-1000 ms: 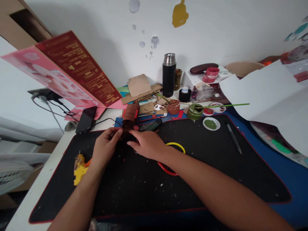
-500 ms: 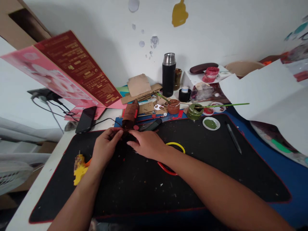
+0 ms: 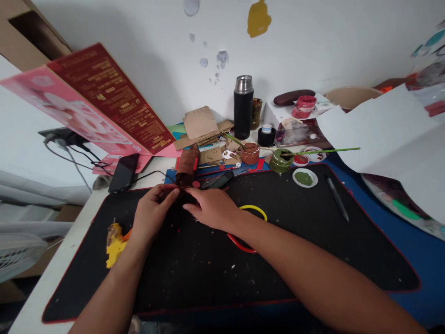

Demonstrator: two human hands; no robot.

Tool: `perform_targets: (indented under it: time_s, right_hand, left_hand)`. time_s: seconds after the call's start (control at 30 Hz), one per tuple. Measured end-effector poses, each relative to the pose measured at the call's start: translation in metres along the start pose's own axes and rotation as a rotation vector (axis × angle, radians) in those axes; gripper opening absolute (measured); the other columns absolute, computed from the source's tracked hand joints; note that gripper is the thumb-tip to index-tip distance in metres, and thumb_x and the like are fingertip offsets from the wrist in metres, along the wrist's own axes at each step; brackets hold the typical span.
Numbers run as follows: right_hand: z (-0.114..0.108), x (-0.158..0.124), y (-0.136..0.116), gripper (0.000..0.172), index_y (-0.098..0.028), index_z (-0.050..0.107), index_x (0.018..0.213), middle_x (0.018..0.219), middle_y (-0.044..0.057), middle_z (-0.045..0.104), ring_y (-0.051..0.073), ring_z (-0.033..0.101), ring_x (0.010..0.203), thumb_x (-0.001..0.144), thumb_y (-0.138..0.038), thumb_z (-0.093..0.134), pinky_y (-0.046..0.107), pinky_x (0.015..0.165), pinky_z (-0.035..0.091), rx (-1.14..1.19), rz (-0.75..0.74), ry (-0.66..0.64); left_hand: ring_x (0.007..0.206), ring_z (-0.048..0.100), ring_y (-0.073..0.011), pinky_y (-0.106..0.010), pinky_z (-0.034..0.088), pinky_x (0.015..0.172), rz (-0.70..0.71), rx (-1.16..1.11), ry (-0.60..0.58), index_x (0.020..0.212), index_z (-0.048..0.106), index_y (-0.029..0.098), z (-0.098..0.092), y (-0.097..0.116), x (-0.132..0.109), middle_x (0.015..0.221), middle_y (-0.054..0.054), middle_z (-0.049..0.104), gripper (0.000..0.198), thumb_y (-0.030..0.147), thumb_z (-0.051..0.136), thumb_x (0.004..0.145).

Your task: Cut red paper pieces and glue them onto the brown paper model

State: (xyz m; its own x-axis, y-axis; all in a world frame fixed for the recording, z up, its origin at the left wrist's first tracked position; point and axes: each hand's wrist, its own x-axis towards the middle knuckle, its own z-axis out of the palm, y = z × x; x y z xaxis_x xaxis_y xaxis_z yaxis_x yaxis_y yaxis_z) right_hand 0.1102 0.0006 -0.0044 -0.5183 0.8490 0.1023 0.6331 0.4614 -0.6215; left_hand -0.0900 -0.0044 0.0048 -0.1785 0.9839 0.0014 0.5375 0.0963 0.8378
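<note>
My left hand [image 3: 153, 208] pinches a small, thin brown piece [image 3: 182, 188] between thumb and fingers, over the far left part of the black mat. From the other side, the fingertips of my right hand [image 3: 212, 206] press on the same piece; its thumb sits a little apart. Most of the piece is hidden by the fingers, so its kind is unclear. Just beyond the hands stands a brown-painted cardboard piece [image 3: 187, 163] with a pointed top. A small reddish disc [image 3: 196, 184] lies near the right fingertips, beside a dark-handled tool [image 3: 222, 180].
On the black mat [image 3: 313, 241] lie a yellow glue gun [image 3: 114, 246], a yellow-and-red ring [image 3: 266, 213] and a grey pen [image 3: 337, 198]. Behind are a brown paint jar [image 3: 250, 154], a green paint jar [image 3: 281, 161], a black flask [image 3: 243, 111] and a phone [image 3: 124, 173].
Almost nothing differs. Both hands keep their hold on the small brown piece, and the view has shifted very slightly.
</note>
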Motion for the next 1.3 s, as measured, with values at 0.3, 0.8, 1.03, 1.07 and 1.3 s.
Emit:
perform_targets:
  time_s: [0.3,0.8,1.03,1.07,1.3]
  right_hand:
    - [-0.0005,0.0002,-0.0009,0.049,-0.019,0.064,0.149,0.117,0.015,0.082,0.031,0.078,0.103,0.106,-0.044,0.061,0.039,0.081,0.054,-0.009,-0.001,-0.005]
    - [0.0025,0.0005,0.0015,0.049,-0.018,0.064,0.148,0.119,0.015,0.082,0.031,0.078,0.103,0.106,-0.044,0.061,0.039,0.082,0.054,0.004,-0.011,0.012]
    - [0.0031,0.0003,0.0016,0.050,-0.017,0.064,0.148,0.118,0.015,0.082,0.032,0.078,0.103,0.107,-0.044,0.060,0.040,0.082,0.055,0.005,-0.018,0.016]
    - [0.0027,0.0002,0.0014,0.049,-0.017,0.064,0.148,0.118,0.015,0.082,0.031,0.078,0.103,0.107,-0.044,0.060,0.040,0.082,0.054,0.005,-0.020,0.017]
    - [0.0010,-0.0006,0.0012,0.049,-0.018,0.064,0.147,0.118,0.015,0.082,0.030,0.077,0.102,0.106,-0.044,0.059,0.039,0.081,0.052,0.015,-0.013,0.013]
  left_hand:
    - [0.087,0.074,-0.0249,-0.034,0.055,0.082,0.010,-0.012,0.007,0.100,0.077,0.022,0.0006,-0.0056,0.0004,0.093,-0.005,0.081,0.042,0.058,0.076,0.078]
    - [0.085,0.076,-0.0263,-0.034,0.056,0.080,-0.017,0.029,0.047,0.094,0.077,0.022,0.0014,0.0019,-0.0009,0.089,-0.006,0.083,0.038,0.056,0.074,0.075]
    - [0.088,0.075,-0.0263,-0.034,0.055,0.081,-0.011,0.058,0.047,0.096,0.077,0.023,0.0010,-0.0008,-0.0006,0.092,-0.005,0.083,0.038,0.056,0.074,0.077]
    - [0.088,0.075,-0.0262,-0.034,0.055,0.081,-0.009,0.060,0.046,0.096,0.077,0.023,0.0008,-0.0019,-0.0005,0.091,-0.005,0.082,0.038,0.056,0.074,0.077]
    - [0.087,0.075,-0.0262,-0.034,0.055,0.080,-0.002,0.016,0.020,0.097,0.076,0.023,0.0004,-0.0060,0.0006,0.092,-0.005,0.082,0.041,0.059,0.076,0.078]
